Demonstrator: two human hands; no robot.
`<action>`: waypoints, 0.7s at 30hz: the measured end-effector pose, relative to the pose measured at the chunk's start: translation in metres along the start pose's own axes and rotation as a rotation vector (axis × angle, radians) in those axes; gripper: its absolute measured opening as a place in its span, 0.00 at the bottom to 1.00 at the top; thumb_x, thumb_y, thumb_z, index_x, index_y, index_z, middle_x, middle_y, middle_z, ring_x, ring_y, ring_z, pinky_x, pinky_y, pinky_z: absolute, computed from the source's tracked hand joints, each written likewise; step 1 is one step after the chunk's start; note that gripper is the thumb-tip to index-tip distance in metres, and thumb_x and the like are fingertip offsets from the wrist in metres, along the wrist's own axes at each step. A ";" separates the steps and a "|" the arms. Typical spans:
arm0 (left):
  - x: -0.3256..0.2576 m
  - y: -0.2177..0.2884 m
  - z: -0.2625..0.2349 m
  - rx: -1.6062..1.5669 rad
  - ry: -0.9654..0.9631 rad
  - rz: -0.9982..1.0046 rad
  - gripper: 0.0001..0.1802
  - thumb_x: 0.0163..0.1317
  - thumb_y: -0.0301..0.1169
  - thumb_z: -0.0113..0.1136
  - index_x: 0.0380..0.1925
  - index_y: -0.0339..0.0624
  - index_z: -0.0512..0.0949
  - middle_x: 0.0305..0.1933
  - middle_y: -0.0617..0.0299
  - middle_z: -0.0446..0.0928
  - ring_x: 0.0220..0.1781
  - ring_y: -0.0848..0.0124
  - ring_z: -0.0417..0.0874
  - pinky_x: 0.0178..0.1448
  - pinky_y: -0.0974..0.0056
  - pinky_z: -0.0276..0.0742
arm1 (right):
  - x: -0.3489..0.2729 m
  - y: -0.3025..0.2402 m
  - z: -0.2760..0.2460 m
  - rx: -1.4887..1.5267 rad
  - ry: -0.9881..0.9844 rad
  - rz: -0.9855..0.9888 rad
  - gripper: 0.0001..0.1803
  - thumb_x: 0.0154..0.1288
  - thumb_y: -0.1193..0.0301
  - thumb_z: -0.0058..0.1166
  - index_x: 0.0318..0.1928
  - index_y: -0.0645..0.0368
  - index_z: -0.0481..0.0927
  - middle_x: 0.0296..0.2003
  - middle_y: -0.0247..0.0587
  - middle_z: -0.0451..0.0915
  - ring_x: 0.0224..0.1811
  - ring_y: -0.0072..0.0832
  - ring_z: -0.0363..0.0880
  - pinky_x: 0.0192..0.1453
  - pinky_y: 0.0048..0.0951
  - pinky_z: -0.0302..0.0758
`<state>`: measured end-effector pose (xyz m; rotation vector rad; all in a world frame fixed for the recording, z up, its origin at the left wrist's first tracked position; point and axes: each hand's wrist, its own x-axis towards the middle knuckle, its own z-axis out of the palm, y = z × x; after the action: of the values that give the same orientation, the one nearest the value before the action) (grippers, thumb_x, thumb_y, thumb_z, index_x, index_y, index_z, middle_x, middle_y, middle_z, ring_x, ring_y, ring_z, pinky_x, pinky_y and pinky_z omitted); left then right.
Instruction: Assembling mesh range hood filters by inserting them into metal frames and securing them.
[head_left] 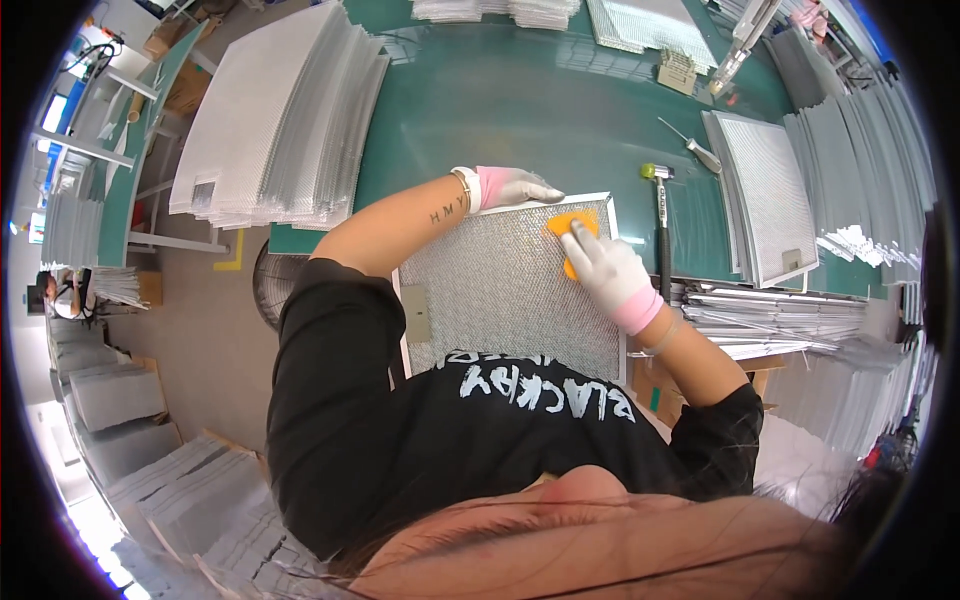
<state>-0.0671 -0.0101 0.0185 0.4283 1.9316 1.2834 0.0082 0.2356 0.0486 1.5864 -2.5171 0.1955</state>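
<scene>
R hand point(605, 265), in a whitish knit glove w/ pink cuff, has its fingers closed on a flat, smooth orange pad point(563, 224), held against the mesh near the panel's far R corner. L hand point(520, 187), gloved likewise, lies along the far edge, fingers together; can't tell if they pinch the frame.

Mesh filter panel point(490, 280): rough silvery metal weave, thin pale frame, straight-sided, squared corners, small flat grey plate point(415, 313) at its L side. It sits in front of the torso, far edge pointing away from the person, sides running toward the body. Shirt point(520, 430) hides the near end, so long axis unclear.

Smooth green tabletop point(480, 120) stretches past the far edge. On R, a narrow strip separates frame from dark-handled hammer point(662, 215); screwdriver point(690, 143) lies beyond, near the R panel stack point(765, 190). L panel stack point(270, 120) bounds the other side.
</scene>
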 end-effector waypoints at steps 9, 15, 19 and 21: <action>0.004 -0.007 -0.002 0.397 0.000 0.059 0.39 0.71 0.59 0.38 0.61 0.32 0.71 0.64 0.44 0.71 0.69 0.54 0.68 0.73 0.60 0.59 | -0.003 0.025 0.003 0.118 0.124 -0.130 0.20 0.55 0.77 0.53 0.51 0.65 0.73 0.49 0.50 0.80 0.34 0.34 0.82 0.37 0.32 0.80; -0.002 0.012 0.003 0.305 -0.062 0.058 0.40 0.69 0.61 0.42 0.65 0.36 0.67 0.66 0.49 0.70 0.69 0.57 0.68 0.74 0.61 0.58 | -0.054 0.069 -0.016 0.078 0.405 0.303 0.24 0.49 0.86 0.50 0.51 0.62 0.76 0.48 0.50 0.81 0.40 0.43 0.82 0.46 0.41 0.78; 0.016 -0.003 0.007 0.143 -0.158 0.061 0.38 0.70 0.56 0.46 0.66 0.34 0.65 0.61 0.50 0.73 0.64 0.63 0.71 0.70 0.63 0.63 | -0.103 0.112 0.006 -0.207 0.100 0.758 0.28 0.57 0.79 0.52 0.61 0.62 0.70 0.60 0.53 0.72 0.62 0.51 0.68 0.67 0.42 0.64; 0.018 -0.001 0.009 0.072 -0.209 0.076 0.37 0.70 0.54 0.47 0.65 0.33 0.65 0.60 0.50 0.74 0.63 0.64 0.72 0.68 0.64 0.64 | -0.113 0.104 0.007 -0.325 -0.065 0.798 0.27 0.60 0.78 0.52 0.62 0.61 0.70 0.60 0.53 0.72 0.63 0.50 0.68 0.68 0.41 0.63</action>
<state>-0.0723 0.0066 0.0085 0.6514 1.8036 1.1700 -0.0382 0.3783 0.0158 0.4295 -2.8963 -0.1740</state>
